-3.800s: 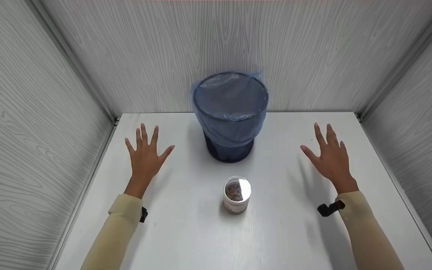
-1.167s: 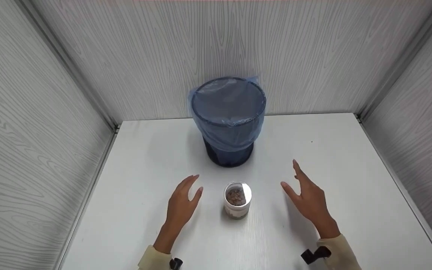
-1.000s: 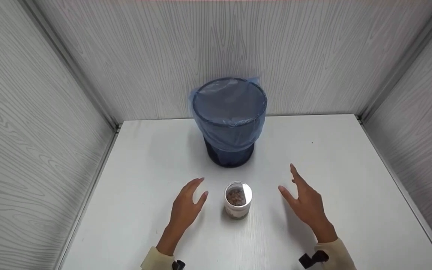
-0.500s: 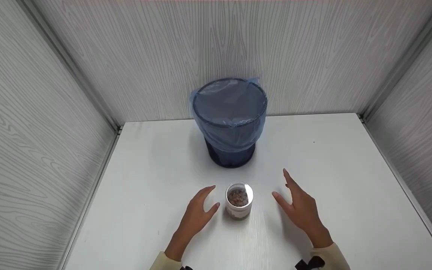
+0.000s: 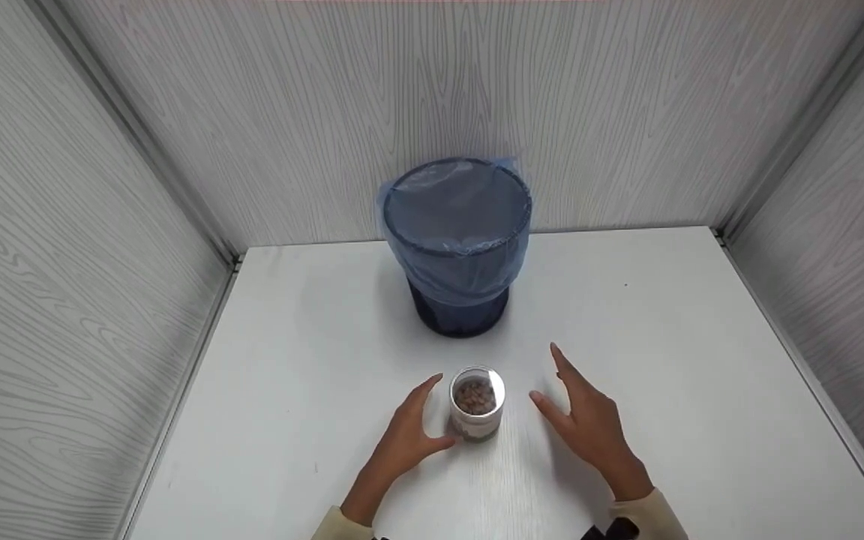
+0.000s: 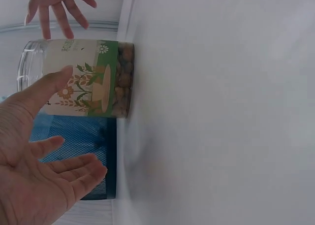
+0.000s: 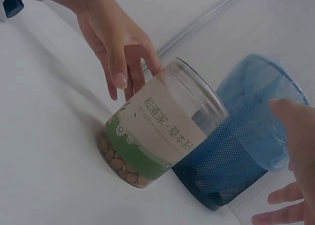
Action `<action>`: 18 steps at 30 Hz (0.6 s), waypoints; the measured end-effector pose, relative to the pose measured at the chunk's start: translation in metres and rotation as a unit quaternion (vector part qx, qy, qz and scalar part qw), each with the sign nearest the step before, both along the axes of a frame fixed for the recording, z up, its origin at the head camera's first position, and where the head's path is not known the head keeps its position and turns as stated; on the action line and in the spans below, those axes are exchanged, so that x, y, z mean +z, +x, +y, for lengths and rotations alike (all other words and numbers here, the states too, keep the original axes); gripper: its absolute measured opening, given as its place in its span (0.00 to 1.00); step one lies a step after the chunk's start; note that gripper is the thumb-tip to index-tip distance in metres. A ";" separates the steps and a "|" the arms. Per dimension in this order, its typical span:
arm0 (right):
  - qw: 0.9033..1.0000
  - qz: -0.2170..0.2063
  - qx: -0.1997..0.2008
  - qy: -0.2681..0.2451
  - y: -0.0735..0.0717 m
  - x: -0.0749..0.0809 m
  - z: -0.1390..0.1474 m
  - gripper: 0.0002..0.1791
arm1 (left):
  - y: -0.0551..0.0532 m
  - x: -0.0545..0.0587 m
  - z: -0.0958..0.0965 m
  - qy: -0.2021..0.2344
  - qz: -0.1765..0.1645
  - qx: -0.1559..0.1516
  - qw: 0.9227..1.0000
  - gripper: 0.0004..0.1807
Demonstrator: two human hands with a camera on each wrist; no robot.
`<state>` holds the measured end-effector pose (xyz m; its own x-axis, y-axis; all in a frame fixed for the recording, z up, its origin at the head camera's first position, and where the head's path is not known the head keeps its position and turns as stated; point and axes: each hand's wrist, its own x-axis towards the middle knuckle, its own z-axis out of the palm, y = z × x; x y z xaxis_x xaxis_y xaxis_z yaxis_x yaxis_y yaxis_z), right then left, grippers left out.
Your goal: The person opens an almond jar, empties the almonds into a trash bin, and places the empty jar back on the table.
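A clear jar (image 5: pixel 477 427) with a pale and green label stands upright on the white table, a layer of brown nuts (image 7: pixel 118 162) at its bottom. My left hand (image 5: pixel 404 441) curves along the jar's left side, thumb toward the near side and fingers toward the far side; whether it touches the jar I cannot tell. In the left wrist view its thumb overlaps the jar's label (image 6: pixel 98 89). To the right, my right hand (image 5: pixel 591 426) hovers apart from the jar, thumb and fingers spread, holding nothing.
Behind the jar stands a dark mesh wastebasket (image 5: pixel 460 281) with a blue plastic liner folded over its rim. Grey wood-patterned panels (image 5: pixel 312 112) enclose the white table (image 5: pixel 267 360) at the back and both sides.
Both hands have come down and inward from wide apart toward the jar. Over the last second the left hand has reached the jar's side; the right has drawn nearer. Jar and wastebasket stay put.
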<state>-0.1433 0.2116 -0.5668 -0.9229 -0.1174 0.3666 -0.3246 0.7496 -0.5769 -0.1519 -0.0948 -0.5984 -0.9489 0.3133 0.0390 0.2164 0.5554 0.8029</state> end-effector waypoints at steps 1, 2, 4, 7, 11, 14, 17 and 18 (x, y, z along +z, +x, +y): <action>1.000 0.000 0.001 -0.001 0.000 0.001 -0.001 0.43 | 0.000 -0.001 0.002 0.004 0.000 -0.002 1.000 0.57; 1.000 0.001 0.002 0.000 0.001 0.001 -0.002 0.43 | 0.000 -0.002 0.004 0.009 -0.001 -0.003 1.000 0.58; 1.000 0.002 0.004 0.000 0.001 0.001 -0.003 0.43 | -0.001 -0.004 0.007 0.015 0.000 -0.006 1.000 0.59; 1.000 0.004 0.005 0.002 0.001 0.000 -0.005 0.43 | -0.003 -0.007 0.013 0.029 0.003 -0.009 1.000 0.61; 1.000 0.007 0.006 0.005 0.000 -0.002 -0.008 0.43 | -0.006 -0.011 0.018 0.054 0.010 -0.015 0.998 0.62; 1.000 0.012 0.009 0.006 -0.001 -0.002 -0.010 0.43 | -0.008 -0.014 0.021 0.065 0.006 -0.021 0.998 0.62; 1.000 0.015 0.015 0.011 -0.002 -0.001 -0.012 0.43 | -0.012 -0.018 0.024 0.081 -0.003 -0.020 0.997 0.64; 1.000 0.017 0.018 0.013 -0.003 -0.001 -0.012 0.43 | -0.013 -0.019 0.025 0.088 -0.007 -0.018 0.996 0.65</action>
